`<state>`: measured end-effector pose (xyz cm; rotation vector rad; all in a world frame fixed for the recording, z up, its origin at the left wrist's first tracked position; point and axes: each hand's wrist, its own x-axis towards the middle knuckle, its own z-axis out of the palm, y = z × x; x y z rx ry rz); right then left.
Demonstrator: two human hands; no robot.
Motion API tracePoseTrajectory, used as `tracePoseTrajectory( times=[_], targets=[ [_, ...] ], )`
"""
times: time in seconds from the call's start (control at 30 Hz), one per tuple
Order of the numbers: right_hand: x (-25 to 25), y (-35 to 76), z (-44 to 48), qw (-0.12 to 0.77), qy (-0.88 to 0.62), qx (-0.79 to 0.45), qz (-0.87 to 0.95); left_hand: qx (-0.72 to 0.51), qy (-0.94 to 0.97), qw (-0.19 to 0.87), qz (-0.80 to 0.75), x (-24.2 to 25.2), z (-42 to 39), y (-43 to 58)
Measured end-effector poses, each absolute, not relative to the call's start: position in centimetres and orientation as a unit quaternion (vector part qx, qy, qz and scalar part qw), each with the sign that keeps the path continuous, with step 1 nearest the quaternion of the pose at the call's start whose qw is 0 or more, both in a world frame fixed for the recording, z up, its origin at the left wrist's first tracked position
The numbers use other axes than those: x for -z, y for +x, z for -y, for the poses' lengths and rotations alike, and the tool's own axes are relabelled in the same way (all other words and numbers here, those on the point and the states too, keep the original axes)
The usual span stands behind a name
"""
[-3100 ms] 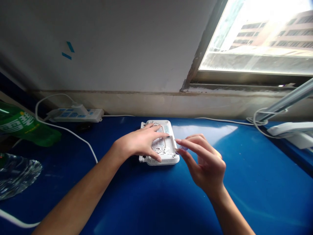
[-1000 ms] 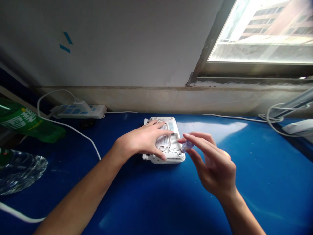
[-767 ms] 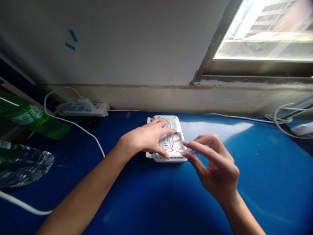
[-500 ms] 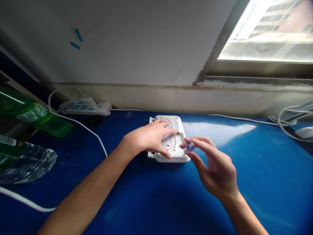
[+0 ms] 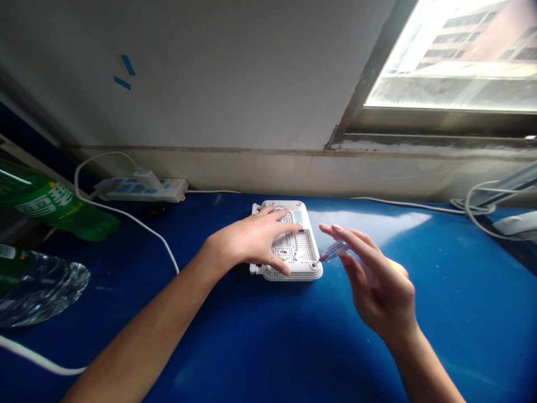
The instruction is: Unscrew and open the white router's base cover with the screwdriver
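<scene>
1. The left hand (image 5: 251,240) rests on a white perforated plastic router (image 5: 309,263), its fingers spread wide and lying flat across the router's upturned face, gripping nothing.
2. The right hand (image 5: 381,291) is raised just beside the router's right corner, thumb and forefinger closed on a small translucent bluish cylindrical tool (image 5: 333,252).
3. The tool's dark tip points at that corner; whether they touch, I cannot tell.
4. The router lies near the back edge of the glossy blue surface (image 5: 251,347), below the wall.
5. Farther left stand a white power strip (image 5: 140,190) with a white cable (image 5: 138,226), a green plastic bottle (image 5: 54,207) lying on its side, and a crumpled clear plastic bottle (image 5: 42,291).
</scene>
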<state>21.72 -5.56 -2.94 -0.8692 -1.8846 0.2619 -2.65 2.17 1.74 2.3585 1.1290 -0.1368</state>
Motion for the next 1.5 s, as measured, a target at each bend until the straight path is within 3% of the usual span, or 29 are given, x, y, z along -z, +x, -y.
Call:
tracePoseTrajectory(
  times=[0.2, 0.43, 0.63, 0.83, 1.03, 1.2, 1.5],
  targets=[
    [2.56, 21.25, 5.66, 0.523, -0.367, -0.056, 0.767, 0.059, 0.865, 0.263, -0.424, -2.12, -2.02, -2.49],
    [2.35, 20.89, 5.76, 0.498, -0.343, -0.13, 0.785, 0.048, 0.865, 0.263, -0.425, -2.0, -1.92, -2.57],
    [2.32, 20.79, 5.75, 0.543, -0.359, -0.077, 0.755, 0.06, 0.865, 0.256, -0.428, -2.21, -1.92, -2.45],
    [2.42, 21.17, 5.61, 0.508, -0.356, -0.115, 0.776, 0.062, 0.865, 0.257, -0.428, -2.04, -2.09, -2.46],
    [2.49, 21.18, 5.59, 0.539, -0.36, -0.079, 0.757, 0.063, 0.864, 0.258, -0.427, -2.11, -1.98, -2.55],
    [2.45, 21.25, 5.63, 0.508, -0.366, -0.143, 0.766, 0.061, 0.866, 0.255, -0.426, -2.05, -2.06, -2.46],
    [2.58, 20.93, 5.84, 0.549, -0.382, -0.105, 0.736, 0.055, 0.866, 0.255, -0.426, -2.13, -1.97, -2.54]
  ],
)
